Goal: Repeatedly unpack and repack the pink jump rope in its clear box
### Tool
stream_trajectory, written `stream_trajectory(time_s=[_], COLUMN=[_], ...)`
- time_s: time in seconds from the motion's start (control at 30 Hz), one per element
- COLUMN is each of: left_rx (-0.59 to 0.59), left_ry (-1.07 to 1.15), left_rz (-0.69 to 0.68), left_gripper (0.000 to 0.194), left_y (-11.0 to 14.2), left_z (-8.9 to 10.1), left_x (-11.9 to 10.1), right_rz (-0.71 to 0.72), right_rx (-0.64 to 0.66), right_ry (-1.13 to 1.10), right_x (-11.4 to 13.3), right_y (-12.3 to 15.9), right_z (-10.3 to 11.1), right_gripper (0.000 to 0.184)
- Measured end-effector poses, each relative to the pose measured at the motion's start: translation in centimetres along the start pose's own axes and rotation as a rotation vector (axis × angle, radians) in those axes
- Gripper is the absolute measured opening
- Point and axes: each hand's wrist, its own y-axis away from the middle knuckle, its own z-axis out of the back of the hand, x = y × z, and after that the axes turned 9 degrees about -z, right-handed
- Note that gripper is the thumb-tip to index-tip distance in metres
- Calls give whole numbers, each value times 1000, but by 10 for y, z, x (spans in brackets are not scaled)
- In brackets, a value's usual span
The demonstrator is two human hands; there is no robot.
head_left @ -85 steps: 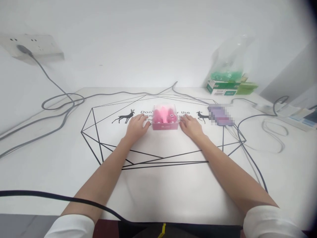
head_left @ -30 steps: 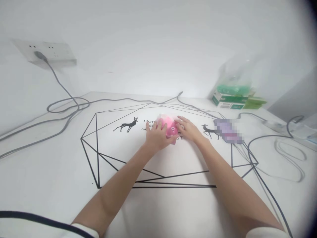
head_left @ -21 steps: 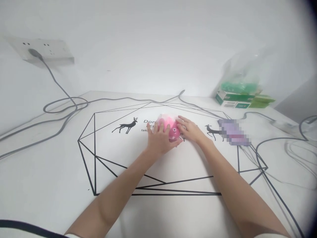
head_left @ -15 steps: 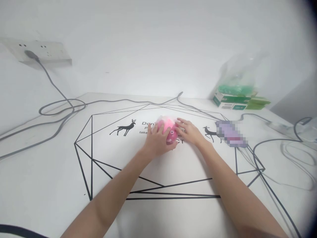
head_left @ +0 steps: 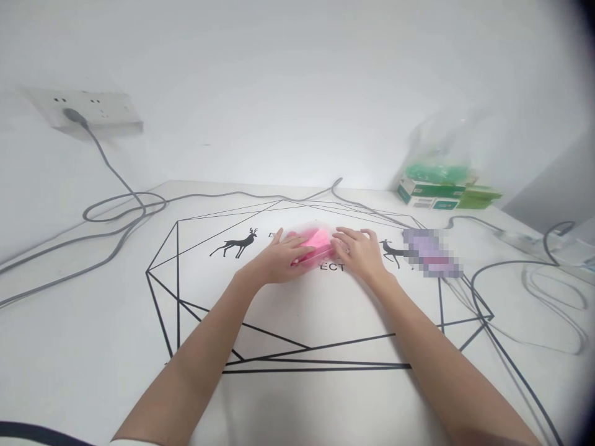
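Observation:
A small clear box with pink contents (head_left: pixel 315 240) lies low and tilted on the white table (head_left: pixel 297 402), over the printed lettering. My left hand (head_left: pixel 275 260) grips its left side, fingers laid across the near edge and thumb raised. My right hand (head_left: pixel 360 253) presses against its right end with fingers curled on it. The box's lower part is hidden behind my fingers.
The tabletop carries black geometric lines and deer prints (head_left: pixel 235 241). A blurred purple object (head_left: pixel 430 254) lies just right of my right hand. Green boxes under a clear bag (head_left: pixel 439 186) stand at the back right. Grey cables (head_left: pixel 121 207) coil at left, more cables (head_left: pixel 534 285) at right. A wall socket (head_left: pixel 90 111) sits upper left.
The box stood upright between my hands; my left hand then covered and turned it. Now it lies flatter and tilted, with my left hand drawn back to its left side.

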Motion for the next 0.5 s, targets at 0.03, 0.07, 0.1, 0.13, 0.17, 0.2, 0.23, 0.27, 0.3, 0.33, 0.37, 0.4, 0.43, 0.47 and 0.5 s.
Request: stream_trajectory(time_s=[0.03, 0.07, 0.1, 0.13, 0.17, 0.2, 0.23, 0.27, 0.3, 0.33, 0.37, 0.4, 0.43, 0.47, 0.5], left_rx=[-37, -80, -121, -147, -164, -170, -165, -152, -132, -109, -84, -59, -38, -17, 4], left_ry=[-35, -73, -105, -125, -134, -132, -122, -106, -85, -63, -41, -19, 1, 19, 35], left_rz=[-7, -13, -20, -33, -46, -59, -71, -79, -87, -95, -101, -102, -97, -89, -80], left_gripper=[26, 27, 27, 28, 29, 30, 31, 32, 33, 34, 35, 36, 36, 37, 39], left_y=[-2, -4, -6, -8, -9, -10, -11, -11, -10, -9, -8, -6, -3, -1, 2], left_z=[-5, -11, -16, -21, -25, -27, -29, -28, -27, -25, -23, -20, -18, -16, -14], left_x=[-1, -2, -3, -3, -3, -3, -2, -1, 1, 3, 6, 10, 14, 18, 23], right_rz=[5, 15, 26, 33, 39, 43, 46, 52, 60, 69, 79, 90, 101, 113, 129], right_rx=[-4, -6, -9, -12, -12, -8, -2, 8, 23, 40, 56, 72, 83, 91, 99], right_ry=[8, 16, 22, 26, 27, 25, 22, 16, 6, -7, -22, -37, -48, -58, -67], right_x=[1, 1, 2, 2, 2, 2, 2, 2, 1, 0, -1, -2, -2, -3, -4], right_y=[0, 1, 1, 2, 2, 2, 3, 3, 3, 3, 3, 3, 3, 3, 3], right_z=[-1, -1, -2, -2, -2, -2, -3, -3, -3, -4, -4, -4, -5, -5, -5], right_gripper=[33, 33, 34, 34, 34, 34, 34, 34, 35, 35, 35, 36, 35, 35, 34])
